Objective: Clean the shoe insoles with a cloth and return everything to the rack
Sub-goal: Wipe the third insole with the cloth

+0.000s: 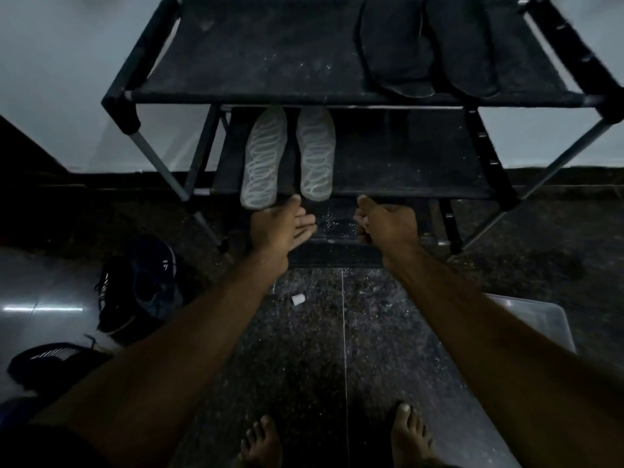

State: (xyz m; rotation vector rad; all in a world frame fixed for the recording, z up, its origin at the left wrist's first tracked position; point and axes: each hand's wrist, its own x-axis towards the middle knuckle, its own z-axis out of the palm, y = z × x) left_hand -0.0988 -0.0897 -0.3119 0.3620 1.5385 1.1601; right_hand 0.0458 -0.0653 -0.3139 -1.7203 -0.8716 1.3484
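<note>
Black fabric rack [304,96] holds two dark insoles [425,45] side by side on the top shelf, right end. Two grey patterned insoles [287,157] lie on the lower shelf, left part. Left hand [283,228] is spread wide, fingertips at the nearer grey insole's heel. Right hand [381,221] is loosely curled, holding nothing. Dark shoes [141,285] sit on the floor, left. A clear plastic box [537,319] stands at right; contents cannot be told.

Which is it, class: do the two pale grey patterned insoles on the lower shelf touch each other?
Apart. The head view shows a dark strip of shelf between the left pale grey patterned insole and the right one along their whole length.
</note>
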